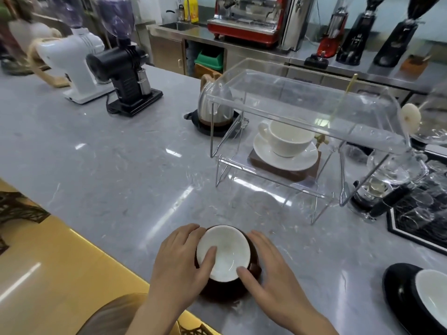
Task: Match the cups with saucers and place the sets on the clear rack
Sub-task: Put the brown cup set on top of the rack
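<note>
We see both hands on a dark brown cup (223,253) with a white inside, which sits on a matching brown saucer (225,290) at the near edge of the grey marble worktop (121,165). The left hand (180,259) cups the left side of the cup, its thumb hooked over the rim into the white bowl; the right hand (268,269) wraps the right side, thumb touching the near rim, fingers curled around the far side. So the cup lies directly between the two hands, held by both, and we cannot tell whether it is lifted off the saucer or resting on it. Beyond the hands, ahead and to the right, stands the clear rack (302,112), well apart from them; on its lower shelf a white cup (287,139) sits on a white saucer (285,157), which rests on a brown wooden coaster (304,174). Far to the right of the right hand, at the frame's edge, a black saucer (399,293) carries a black cup with a white inside (433,296). Ahead and left of the left hand stand a black grinder (125,78) and a white grinder (77,61), and a kettle (214,102) stands just behind the rack.
</note>
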{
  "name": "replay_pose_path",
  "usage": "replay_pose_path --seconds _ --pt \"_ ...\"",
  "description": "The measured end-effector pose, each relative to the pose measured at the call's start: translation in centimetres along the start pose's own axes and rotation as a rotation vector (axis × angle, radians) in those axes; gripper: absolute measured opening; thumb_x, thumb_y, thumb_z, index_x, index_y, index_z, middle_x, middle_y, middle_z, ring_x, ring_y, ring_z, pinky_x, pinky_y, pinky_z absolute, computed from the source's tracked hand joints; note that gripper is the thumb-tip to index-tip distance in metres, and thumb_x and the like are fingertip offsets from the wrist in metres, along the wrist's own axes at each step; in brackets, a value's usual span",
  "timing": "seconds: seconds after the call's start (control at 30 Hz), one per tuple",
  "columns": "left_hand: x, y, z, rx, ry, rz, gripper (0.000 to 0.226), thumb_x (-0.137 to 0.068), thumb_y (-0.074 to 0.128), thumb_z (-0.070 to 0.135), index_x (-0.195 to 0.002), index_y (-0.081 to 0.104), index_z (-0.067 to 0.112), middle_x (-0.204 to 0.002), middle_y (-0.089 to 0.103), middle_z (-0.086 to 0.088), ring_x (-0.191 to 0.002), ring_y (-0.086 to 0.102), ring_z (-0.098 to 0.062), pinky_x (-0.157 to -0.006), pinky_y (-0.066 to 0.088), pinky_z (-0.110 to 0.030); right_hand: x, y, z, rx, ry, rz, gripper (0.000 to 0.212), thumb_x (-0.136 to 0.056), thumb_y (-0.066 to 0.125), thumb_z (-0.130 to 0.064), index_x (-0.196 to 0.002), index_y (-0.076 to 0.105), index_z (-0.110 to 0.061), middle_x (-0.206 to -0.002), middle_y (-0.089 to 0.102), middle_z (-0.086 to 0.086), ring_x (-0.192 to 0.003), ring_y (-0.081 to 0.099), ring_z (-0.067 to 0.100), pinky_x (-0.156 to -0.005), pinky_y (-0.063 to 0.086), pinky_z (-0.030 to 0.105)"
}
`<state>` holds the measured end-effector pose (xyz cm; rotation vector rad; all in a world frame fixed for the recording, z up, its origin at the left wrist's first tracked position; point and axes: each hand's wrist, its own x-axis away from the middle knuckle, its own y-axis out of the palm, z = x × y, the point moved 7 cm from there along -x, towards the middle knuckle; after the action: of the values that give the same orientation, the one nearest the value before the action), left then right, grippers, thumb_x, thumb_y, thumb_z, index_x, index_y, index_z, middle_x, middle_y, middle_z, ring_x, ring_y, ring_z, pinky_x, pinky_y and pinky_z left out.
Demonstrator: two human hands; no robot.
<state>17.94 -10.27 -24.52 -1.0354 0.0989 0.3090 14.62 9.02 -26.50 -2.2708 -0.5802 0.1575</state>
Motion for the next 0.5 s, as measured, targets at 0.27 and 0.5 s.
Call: replay_pose_path --seconds 0.27,0.5 --pt "1.3 -0.6 -1.4 0.15 -0.107 -0.007 0.05 -0.088 0.048 0.058 -0.122 0.064 0.026 -0.121 0.061 0.016 -0.113 0.056 -0.005 -0.092 0.045 -0.024 0.9 -0.2 0.9 -0.157 0.114 0.021 0.067 -0.088 0.062 -0.053 -0.143 0.024 -0.05 -0.141 0.02 -0.048 -0.13 0.021 -0.026 -0.102 0.024 0.001" --pt "2.4 -0.4 -3.9 0.317 -0.283 -0.041 0.051 -0.084 0.061 0.062 -0.124 0.061 0.031 -0.118 0.063 0.019 -0.106 0.061 -0.002 -0.088 0.052 -0.03 1.1 0.2 2.1 -0.253 0.223 0.033 0.073 -0.083 0.066 -0.056 -0.145 0.028 -0.047 -0.134 0.03 -0.042 -0.129 0.038 -0.005 -0.105 0.035 0.023"
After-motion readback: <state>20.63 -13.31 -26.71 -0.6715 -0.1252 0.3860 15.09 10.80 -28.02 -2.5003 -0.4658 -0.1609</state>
